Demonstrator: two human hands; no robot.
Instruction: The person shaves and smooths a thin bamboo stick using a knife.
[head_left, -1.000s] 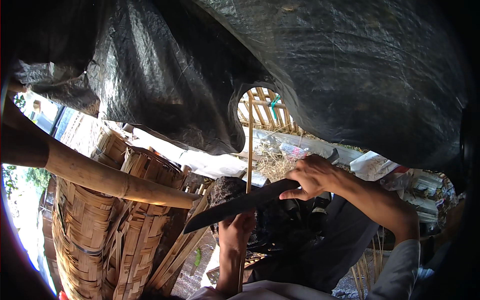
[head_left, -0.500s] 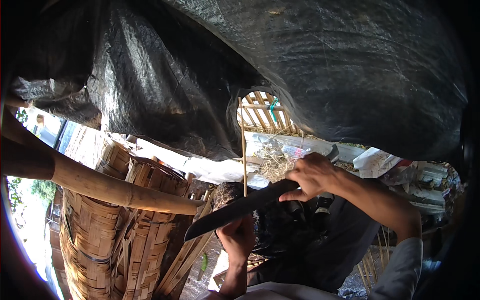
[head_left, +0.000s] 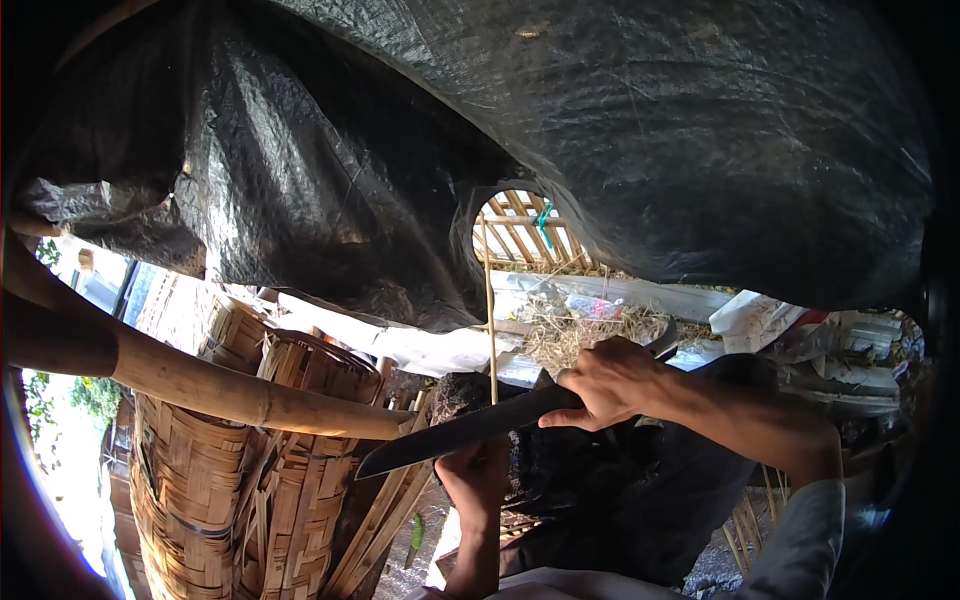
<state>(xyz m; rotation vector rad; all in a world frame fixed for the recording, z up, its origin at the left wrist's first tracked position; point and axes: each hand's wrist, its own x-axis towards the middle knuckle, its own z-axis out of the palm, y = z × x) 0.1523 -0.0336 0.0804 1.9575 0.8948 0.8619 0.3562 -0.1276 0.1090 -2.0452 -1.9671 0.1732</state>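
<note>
My right hand is closed around the handle of a machete, whose long dark blade slants down to the left in front of me. Behind the blade a thin bamboo stick stands nearly upright. Its lower end disappears behind the machete, just above my left hand. The left fingers are curled shut under the blade, apparently around the stick's hidden lower part. Where exactly the edge meets the stick cannot be seen. A dark, rough block lies just beyond the left hand.
Tall woven bamboo baskets stand at the left, with a thick bamboo pole crossing in front. Split bamboo strips lean beside them. A black plastic sheet hangs overhead. Beyond my hands lies dry straw.
My right hand and the machete have moved a little down and to the left. My left hand stays closed in about the same place, and the view has shifted slightly.
</note>
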